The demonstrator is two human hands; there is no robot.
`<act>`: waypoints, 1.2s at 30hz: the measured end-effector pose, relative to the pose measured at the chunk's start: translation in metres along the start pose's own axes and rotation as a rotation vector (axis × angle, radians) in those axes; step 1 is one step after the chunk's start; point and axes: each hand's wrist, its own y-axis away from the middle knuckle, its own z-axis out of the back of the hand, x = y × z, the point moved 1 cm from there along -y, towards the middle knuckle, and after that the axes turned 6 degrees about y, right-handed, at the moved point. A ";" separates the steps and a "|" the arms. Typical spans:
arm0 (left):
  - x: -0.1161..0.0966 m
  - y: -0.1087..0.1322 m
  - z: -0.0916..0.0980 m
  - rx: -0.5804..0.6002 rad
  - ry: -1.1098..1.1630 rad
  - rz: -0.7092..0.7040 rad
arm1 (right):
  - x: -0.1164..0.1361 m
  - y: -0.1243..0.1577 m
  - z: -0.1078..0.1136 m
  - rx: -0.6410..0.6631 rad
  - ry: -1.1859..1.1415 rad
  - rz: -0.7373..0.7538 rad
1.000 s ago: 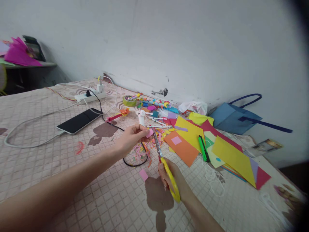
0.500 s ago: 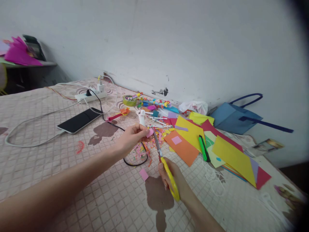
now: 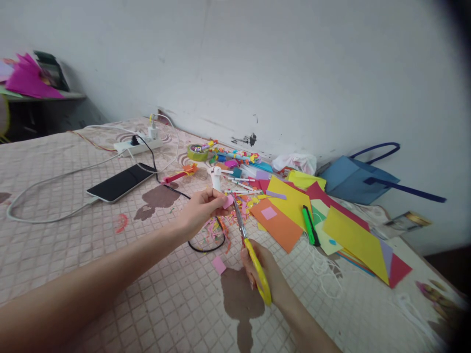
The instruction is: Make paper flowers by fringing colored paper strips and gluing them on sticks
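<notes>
My left hand (image 3: pixel 205 206) pinches a small piece of pink paper (image 3: pixel 228 201) between thumb and fingers. Wrapped round the handles of yellow-handled scissors (image 3: pixel 257 267) is my right hand (image 3: pixel 268 269). The blades point away from me, their tips at the right edge of the pink piece; whether they bite into it I cannot tell. Below the hands a pink paper square (image 3: pixel 219 265) lies on the tablecloth, and another pink square (image 3: pixel 269 213) rests on an orange sheet (image 3: pixel 277 226). Paper scraps (image 3: pixel 215 229) in several colours are scattered under the left hand, beside a black cable loop.
A phone (image 3: pixel 121 183) on a cable and a white power strip (image 3: pixel 139 145) lie at the left. Behind the hands stand a white glue gun (image 3: pixel 216 177) and a tape roll (image 3: pixel 197 152). At the right are coloured sheets (image 3: pixel 356 240), a green cutter (image 3: pixel 311 225), white string and a blue bag (image 3: pixel 358 179).
The scissors' yellow handles have drawn slightly closer together. The left hand and the pink piece stay almost where they were.
</notes>
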 end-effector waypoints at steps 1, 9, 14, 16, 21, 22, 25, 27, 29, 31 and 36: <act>0.000 0.000 0.000 0.004 -0.005 -0.001 | 0.000 0.000 0.000 0.002 -0.005 -0.006; 0.006 -0.001 0.005 0.028 -0.131 -0.010 | 0.003 -0.002 0.001 0.005 -0.161 -0.079; 0.007 0.002 0.002 0.030 -0.153 0.020 | 0.000 -0.002 0.002 0.021 -0.214 -0.055; 0.008 0.002 0.001 0.032 -0.137 0.031 | -0.001 -0.002 0.002 0.018 -0.198 -0.043; 0.011 0.002 0.000 0.045 -0.079 0.086 | -0.004 -0.004 0.002 -0.001 -0.129 -0.031; 0.010 0.002 0.000 0.052 -0.063 0.095 | -0.004 -0.004 0.002 -0.002 -0.116 -0.024; 0.010 0.003 0.000 0.054 -0.032 0.112 | -0.006 -0.004 0.003 -0.001 -0.091 0.000; 0.010 0.004 0.000 0.041 -0.028 0.105 | -0.006 -0.004 0.003 0.010 -0.073 0.016; 0.010 0.003 0.001 0.027 -0.029 0.088 | -0.004 -0.003 0.003 0.009 -0.044 0.036; 0.010 0.003 0.001 0.019 -0.025 0.071 | -0.001 -0.002 0.003 -0.005 -0.003 0.055; 0.010 0.003 0.000 -0.006 0.014 0.044 | 0.007 0.000 0.002 -0.025 0.089 0.063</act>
